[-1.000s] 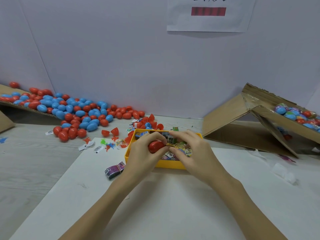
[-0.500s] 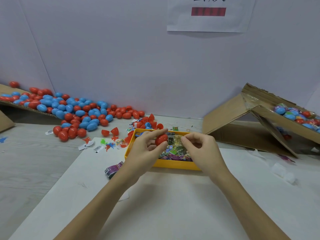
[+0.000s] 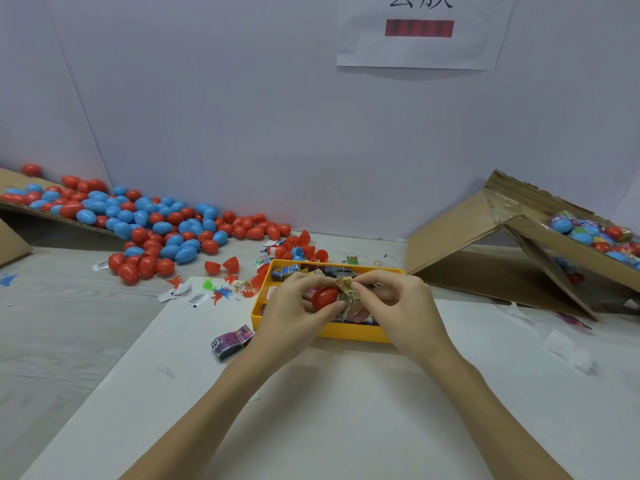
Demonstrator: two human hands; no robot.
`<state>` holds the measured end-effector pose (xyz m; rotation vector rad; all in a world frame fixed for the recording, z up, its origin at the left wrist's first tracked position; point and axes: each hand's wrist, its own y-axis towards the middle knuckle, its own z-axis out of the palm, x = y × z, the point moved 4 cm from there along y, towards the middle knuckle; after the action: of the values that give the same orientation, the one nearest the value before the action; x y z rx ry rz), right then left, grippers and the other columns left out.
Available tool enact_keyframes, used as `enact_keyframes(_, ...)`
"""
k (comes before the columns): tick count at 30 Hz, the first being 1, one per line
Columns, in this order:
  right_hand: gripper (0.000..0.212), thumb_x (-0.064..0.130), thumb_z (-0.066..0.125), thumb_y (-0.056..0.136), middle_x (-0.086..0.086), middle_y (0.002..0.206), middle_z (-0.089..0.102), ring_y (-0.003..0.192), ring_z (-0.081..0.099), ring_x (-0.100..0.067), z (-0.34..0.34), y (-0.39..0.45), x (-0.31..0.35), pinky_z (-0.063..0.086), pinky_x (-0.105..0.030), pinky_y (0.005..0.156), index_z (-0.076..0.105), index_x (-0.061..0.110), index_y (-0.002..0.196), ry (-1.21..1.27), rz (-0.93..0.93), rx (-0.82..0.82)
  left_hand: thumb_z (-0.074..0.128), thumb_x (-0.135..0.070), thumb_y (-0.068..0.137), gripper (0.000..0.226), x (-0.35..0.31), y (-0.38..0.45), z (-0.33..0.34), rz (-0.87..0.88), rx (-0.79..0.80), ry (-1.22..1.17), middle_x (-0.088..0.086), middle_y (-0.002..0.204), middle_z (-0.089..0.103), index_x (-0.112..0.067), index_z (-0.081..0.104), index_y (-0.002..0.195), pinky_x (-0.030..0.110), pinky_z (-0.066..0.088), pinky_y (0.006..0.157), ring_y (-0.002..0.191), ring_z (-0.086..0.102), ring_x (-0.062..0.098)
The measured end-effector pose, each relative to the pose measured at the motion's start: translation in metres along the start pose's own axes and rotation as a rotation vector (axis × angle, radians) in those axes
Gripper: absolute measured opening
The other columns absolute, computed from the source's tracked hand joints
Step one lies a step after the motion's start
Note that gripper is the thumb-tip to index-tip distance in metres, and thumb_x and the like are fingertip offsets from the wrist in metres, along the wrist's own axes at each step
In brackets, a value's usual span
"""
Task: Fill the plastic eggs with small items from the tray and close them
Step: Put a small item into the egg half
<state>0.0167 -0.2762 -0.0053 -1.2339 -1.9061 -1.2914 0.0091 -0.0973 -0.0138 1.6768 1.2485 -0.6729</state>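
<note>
Red egg in left hand | right hand pinches packet | over tray

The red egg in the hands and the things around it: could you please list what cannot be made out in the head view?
- Red egg: the left hand covers part of it, so whether it is closed is unclear.
- Yellow-patterned wrapper pinched by the right hand: print too small to read.
- Yellow tray: both hands hide much of its contents.
- Wall sign: cut off by the top edge.
</note>
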Motion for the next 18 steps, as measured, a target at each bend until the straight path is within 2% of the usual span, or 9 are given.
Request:
enact_keyframes(3, 0.006, 0.019, 0.07, 0.097, 0.005, 0.076, 0.078, 0.067, 0.076, -0.012, 0.002, 0.0, 0.002, 0.061, -0.025, 0.068, 0.076, 0.022, 0.097, 0.051, 0.016, -0.007, 0.082, -0.021, 0.085, 0.028, 0.001, 0.0, -0.001, 0.0, -0.035, -0.012, -0.002, 0.114, 0.068, -0.021, 0.075, 0.113, 0.028, 0.061, 0.081, 0.1, 0.066, 0.012)
enact_keyframes(6, 0.005, 0.022, 0.074, 0.094, 0.009, 0.083, 0.077, 0.077, 0.074, -0.007, -0.001, 0.001, 0.001, 0.059, -0.021, 0.072, 0.079, 0.022, 0.094, 0.009, 0.008, -0.085, 0.082, -0.021, 0.085, 0.023, 0.001, 0.0, -0.005, 0.058, -0.083, 0.069, -0.005, 0.111, 0.068, -0.025, 0.076, 0.107, 0.025, 0.058, 0.082, 0.102, 0.063, 0.01)
enact_keyframes(9, 0.004, 0.02, 0.075, 0.093, 0.01, 0.088, 0.076, 0.083, 0.072, -0.005, -0.006, 0.003, -0.002, 0.057, -0.017, 0.075, 0.079, 0.022, 0.093, -0.038, 0.032, -0.141, 0.081, -0.019, 0.087, 0.031, -0.001, -0.001, -0.005, 0.164, -0.104, 0.265, -0.002, 0.114, 0.065, -0.021, 0.075, 0.118, 0.019, 0.053, 0.088, 0.106, 0.06, 0.013)
enact_keyframes(11, 0.004, 0.016, 0.076, 0.092, 0.007, 0.084, 0.076, 0.081, 0.072, -0.008, -0.008, 0.003, -0.006, 0.058, -0.02, 0.076, 0.078, 0.019, 0.091, 0.015, 0.087, -0.146, 0.08, -0.022, 0.088, 0.043, -0.001, 0.0, -0.003, 0.165, -0.109, 0.295, -0.002, 0.117, 0.067, -0.02, 0.068, 0.129, 0.012, 0.05, 0.088, 0.108, 0.061, 0.012)
enact_keyframes(12, 0.003, 0.016, 0.077, 0.091, 0.005, 0.082, 0.077, 0.08, 0.073, -0.009, -0.008, 0.003, -0.008, 0.058, -0.021, 0.075, 0.078, 0.018, 0.09, 0.051, 0.122, -0.148, 0.08, -0.025, 0.087, 0.045, -0.001, 0.0, -0.004, 0.136, -0.12, 0.246, -0.004, 0.115, 0.068, -0.02, 0.064, 0.129, 0.013, 0.052, 0.087, 0.105, 0.063, 0.011)
enact_keyframes(15, 0.007, 0.022, 0.076, 0.092, 0.001, 0.079, 0.077, 0.075, 0.074, -0.011, -0.007, 0.002, -0.012, 0.055, -0.019, 0.066, 0.079, 0.015, 0.091, 0.16, 0.209, -0.148, 0.081, -0.032, 0.084, 0.034, 0.0, 0.0, -0.004, 0.054, -0.13, 0.021, -0.007, 0.105, 0.072, -0.019, 0.065, 0.111, 0.024, 0.059, 0.083, 0.097, 0.069, 0.009)
enact_keyframes(18, 0.014, 0.028, 0.074, 0.094, 0.001, 0.078, 0.078, 0.075, 0.075, -0.013, -0.007, 0.002, -0.012, 0.055, -0.021, 0.064, 0.079, 0.016, 0.091, 0.188, 0.237, -0.146, 0.08, -0.032, 0.086, 0.029, 0.001, 0.001, -0.002, -0.024, -0.083, -0.164, -0.006, 0.105, 0.074, -0.02, 0.072, 0.111, 0.025, 0.06, 0.083, 0.098, 0.072, 0.011)
